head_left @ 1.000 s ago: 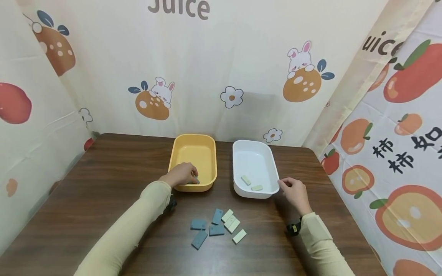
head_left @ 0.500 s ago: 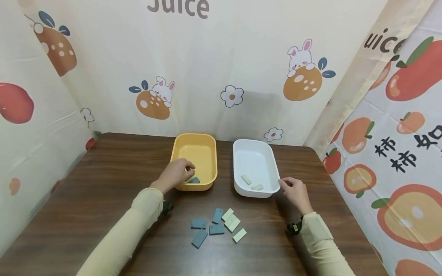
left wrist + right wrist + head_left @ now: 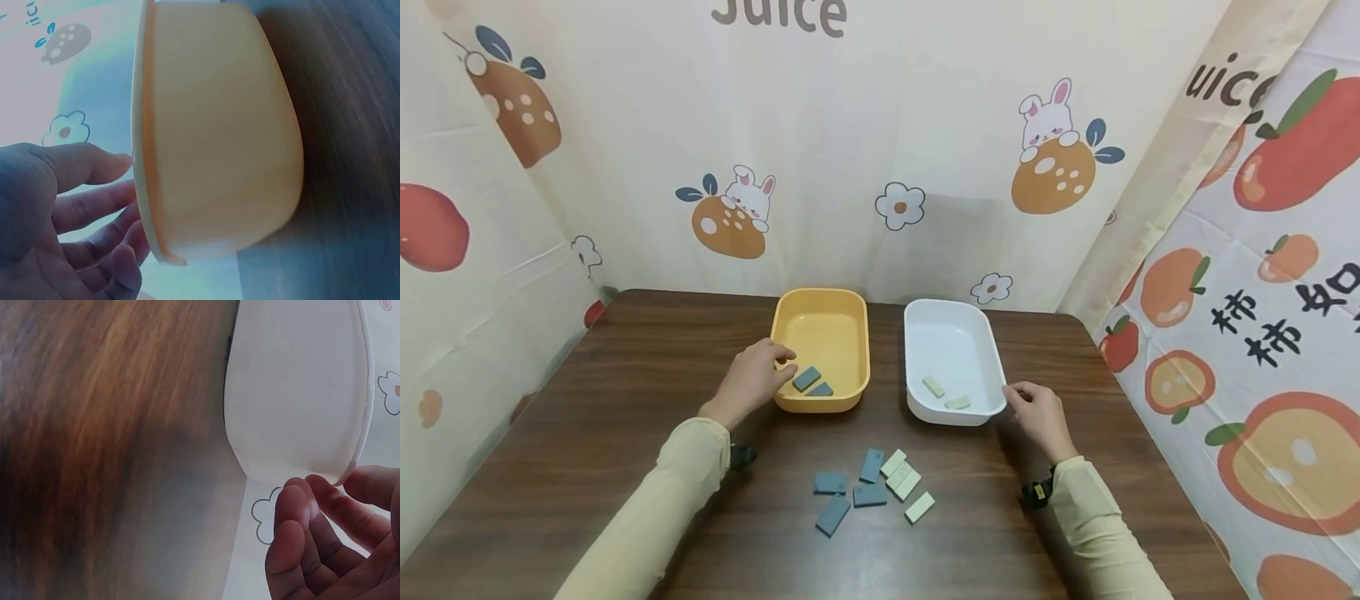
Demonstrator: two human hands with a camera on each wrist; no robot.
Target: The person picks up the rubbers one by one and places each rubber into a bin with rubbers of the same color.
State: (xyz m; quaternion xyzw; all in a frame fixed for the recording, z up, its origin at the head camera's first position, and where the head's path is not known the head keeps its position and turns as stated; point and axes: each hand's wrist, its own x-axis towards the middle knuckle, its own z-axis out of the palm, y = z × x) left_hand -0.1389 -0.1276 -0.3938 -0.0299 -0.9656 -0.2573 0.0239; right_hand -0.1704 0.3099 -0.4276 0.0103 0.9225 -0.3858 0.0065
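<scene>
My left hand [image 3: 748, 379] hovers at the left rim of the yellow tray [image 3: 823, 406], fingers loosely bent and nothing between thumb and fingers. Inside that tray lie two flat blue-grey blocks, one a rectangle [image 3: 807, 378] and the other [image 3: 822, 389] partly hidden by the front wall. With thumb and fingertips my right hand [image 3: 1041, 417] pinches the front right corner of the white tray's rim [image 3: 359, 450]. Two pale green blocks, one [image 3: 933, 386] to the left and one [image 3: 957, 402] nearer the front, lie in the white tray [image 3: 951, 329].
On the wooden table [image 3: 760, 542], in front of the trays, several blue-grey blocks [image 3: 832, 515] lie beside several pale green blocks [image 3: 919, 507]. Two of the pale ones sit side by side. A printed curtain [image 3: 850, 108] hangs behind the table's far edge.
My left hand let go of a blue-grey block in the yellow tray and drew back left to its rim, uncovering two blocks. The right hand stayed at the white tray's corner.
</scene>
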